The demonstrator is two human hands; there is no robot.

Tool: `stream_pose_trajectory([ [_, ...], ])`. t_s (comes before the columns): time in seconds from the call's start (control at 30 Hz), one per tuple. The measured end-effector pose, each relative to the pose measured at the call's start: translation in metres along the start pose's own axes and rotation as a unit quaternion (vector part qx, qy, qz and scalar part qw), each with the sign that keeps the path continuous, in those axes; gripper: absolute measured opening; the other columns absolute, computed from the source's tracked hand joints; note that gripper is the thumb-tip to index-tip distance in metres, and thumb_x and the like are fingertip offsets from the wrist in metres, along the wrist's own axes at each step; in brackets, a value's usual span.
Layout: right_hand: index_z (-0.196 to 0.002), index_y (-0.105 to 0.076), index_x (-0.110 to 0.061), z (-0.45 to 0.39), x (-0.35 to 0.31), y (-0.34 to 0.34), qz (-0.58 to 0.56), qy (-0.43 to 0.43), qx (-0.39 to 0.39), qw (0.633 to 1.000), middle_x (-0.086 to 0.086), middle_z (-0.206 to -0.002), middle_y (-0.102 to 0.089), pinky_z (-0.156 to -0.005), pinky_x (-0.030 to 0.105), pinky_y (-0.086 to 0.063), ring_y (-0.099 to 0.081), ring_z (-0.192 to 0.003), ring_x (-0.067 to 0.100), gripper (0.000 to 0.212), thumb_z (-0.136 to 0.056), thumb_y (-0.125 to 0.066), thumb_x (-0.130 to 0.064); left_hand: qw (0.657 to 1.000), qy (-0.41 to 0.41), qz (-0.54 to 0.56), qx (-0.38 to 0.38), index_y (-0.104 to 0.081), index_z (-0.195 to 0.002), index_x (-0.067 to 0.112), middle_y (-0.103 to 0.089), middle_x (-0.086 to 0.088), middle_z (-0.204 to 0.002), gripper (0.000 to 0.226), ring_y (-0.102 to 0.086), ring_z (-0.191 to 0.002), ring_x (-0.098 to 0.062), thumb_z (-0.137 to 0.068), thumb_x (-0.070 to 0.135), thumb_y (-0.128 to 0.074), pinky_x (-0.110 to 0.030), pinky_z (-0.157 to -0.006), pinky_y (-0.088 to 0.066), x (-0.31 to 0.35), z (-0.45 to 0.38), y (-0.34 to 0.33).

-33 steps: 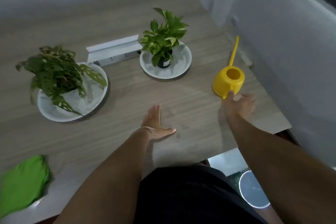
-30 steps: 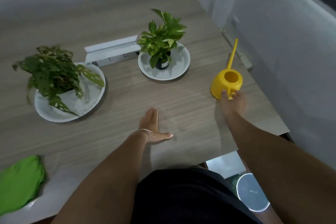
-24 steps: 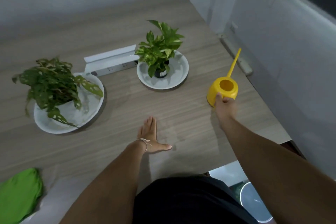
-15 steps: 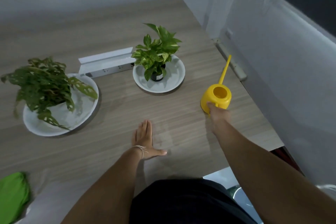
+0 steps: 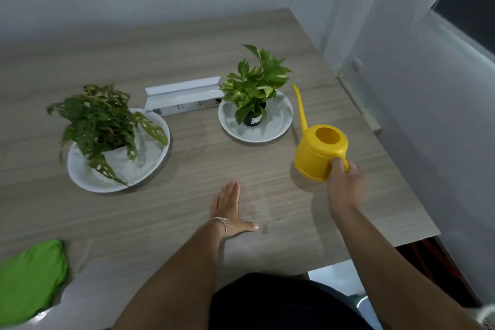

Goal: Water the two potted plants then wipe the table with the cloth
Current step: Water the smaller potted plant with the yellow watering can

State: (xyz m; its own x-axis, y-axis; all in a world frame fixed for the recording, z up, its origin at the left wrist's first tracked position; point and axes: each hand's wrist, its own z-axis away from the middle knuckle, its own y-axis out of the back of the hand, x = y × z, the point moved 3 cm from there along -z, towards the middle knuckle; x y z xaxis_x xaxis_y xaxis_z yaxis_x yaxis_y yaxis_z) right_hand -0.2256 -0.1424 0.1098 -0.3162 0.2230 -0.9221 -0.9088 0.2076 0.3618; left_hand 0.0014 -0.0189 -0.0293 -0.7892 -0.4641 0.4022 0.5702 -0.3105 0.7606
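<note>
Our right hand [image 5: 344, 185] has its fingers curled round the handle of the round yellow plastic watering can [image 5: 320, 151] — the can sits upright near the right edge of the wood-grain table [image 5: 187, 211], its thin spout rising up and away toward the small plant, and whether its base touches the tabletop we cannot tell. Through its round top opening we see only yellow inside; any water is not visible. Our left hand [image 5: 227, 207] lies flat on the table with fingers straight and together, thumb spread to the right, holding nothing. The small light-green leafy plant in a dark pot [image 5: 254, 94] stands in a shallow white dish [image 5: 281, 122] just beside the can's spout. The larger dark-green plant with holed leaves [image 5: 99, 120] sits in a wider white dish [image 5: 150, 166] on the left. The folded green cloth [image 5: 29, 278] lies at the near left corner — well apart from both hands.
</note>
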Motion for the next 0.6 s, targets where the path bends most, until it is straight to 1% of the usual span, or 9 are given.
stream_pose_trajectory([
  [0.1,-0.056,-0.034,-0.018,0.007,-0.027,0.006,-0.006,0.049,0.005,0.999,-0.003,-0.055,-0.028,-0.050,0.036,-0.022,-0.025,-0.049,0.011,0.039,-0.087,-0.057,-0.016,1.000,0.004,0.001,-0.004,0.022,-0.155,0.023,0.029,0.006,-0.163,0.139,0.028,-0.149,-0.015,-0.067,0.065,-0.077,-0.040,-0.122,0.014,0.001,0.002,0.002],
  [0.17,-0.056,-0.033,-0.019,0.014,-0.043,0.009,-0.038,0.056,0.012,0.998,-0.009,-0.049,-0.027,-0.046,0.032,-0.022,-0.024,-0.044,0.010,0.040,-0.088,-0.056,-0.013,1.000,0.006,-0.002,-0.002,0.022,-0.156,0.023,0.029,0.006,-0.163,0.139,0.027,-0.149,-0.016,-0.067,0.065,-0.077,-0.040,-0.122,0.014,0.002,0.001,0.001],
  [0.2,-0.055,-0.032,-0.019,0.018,-0.052,0.009,-0.049,0.062,0.009,0.997,-0.009,-0.045,-0.027,-0.044,0.029,-0.021,-0.024,-0.043,0.009,0.041,-0.088,-0.056,-0.013,1.000,0.006,-0.001,0.000,0.021,-0.156,0.023,0.029,0.005,-0.163,0.139,0.027,-0.150,-0.016,-0.067,0.065,-0.077,-0.040,-0.122,0.013,0.002,0.001,0.002],
  [0.27,-0.054,-0.030,-0.021,0.024,-0.067,0.009,-0.052,0.080,-0.009,0.995,-0.011,-0.042,-0.025,-0.043,0.027,-0.020,-0.022,-0.044,0.008,0.043,-0.087,-0.056,-0.014,1.000,0.005,-0.001,0.003,0.021,-0.156,0.023,0.029,0.006,-0.163,0.138,0.027,-0.150,-0.016,-0.068,0.065,-0.077,-0.040,-0.123,0.013,0.002,0.001,0.002],
  [0.33,-0.054,-0.029,-0.022,0.027,-0.081,0.008,-0.036,0.099,-0.025,0.994,-0.012,-0.042,-0.023,-0.042,0.026,-0.020,-0.021,-0.044,0.008,0.044,-0.087,-0.057,-0.014,1.000,0.005,0.000,0.001,0.021,-0.156,0.024,0.029,0.006,-0.163,0.138,0.027,-0.150,-0.015,-0.068,0.065,-0.076,-0.040,-0.123,0.013,0.000,0.001,0.002],
  [0.43,-0.055,-0.028,-0.020,0.029,-0.101,0.006,-0.027,0.130,-0.041,0.990,-0.011,-0.046,-0.023,-0.039,0.020,-0.018,-0.022,-0.041,0.008,0.044,-0.089,-0.055,-0.012,1.000,0.006,0.002,-0.001,0.022,-0.156,0.024,0.029,0.006,-0.163,0.140,0.028,-0.149,-0.016,-0.066,0.067,-0.076,-0.041,-0.123,0.013,0.001,0.000,0.000],
  [0.5,-0.056,-0.028,-0.021,0.031,-0.112,0.005,-0.019,0.147,-0.048,0.988,-0.007,-0.049,-0.024,-0.039,0.019,-0.018,-0.023,-0.040,0.008,0.044,-0.090,-0.054,-0.012,1.000,0.009,0.002,-0.004,0.022,-0.156,0.024,0.030,0.006,-0.163,0.141,0.028,-0.149,-0.016,-0.065,0.068,-0.076,-0.041,-0.122,0.014,0.001,-0.001,0.001],
  [0.6,-0.056,-0.028,-0.021,0.031,-0.121,0.002,0.001,0.154,-0.050,0.987,-0.005,-0.050,-0.026,-0.040,0.021,-0.019,-0.025,-0.040,0.009,0.044,-0.091,-0.054,-0.015,1.000,0.009,-0.003,-0.007,0.023,-0.156,0.023,0.030,0.005,-0.163,0.141,0.028,-0.149,-0.016,-0.065,0.068,-0.076,-0.042,-0.122,0.014,0.001,-0.002,0.001],
])
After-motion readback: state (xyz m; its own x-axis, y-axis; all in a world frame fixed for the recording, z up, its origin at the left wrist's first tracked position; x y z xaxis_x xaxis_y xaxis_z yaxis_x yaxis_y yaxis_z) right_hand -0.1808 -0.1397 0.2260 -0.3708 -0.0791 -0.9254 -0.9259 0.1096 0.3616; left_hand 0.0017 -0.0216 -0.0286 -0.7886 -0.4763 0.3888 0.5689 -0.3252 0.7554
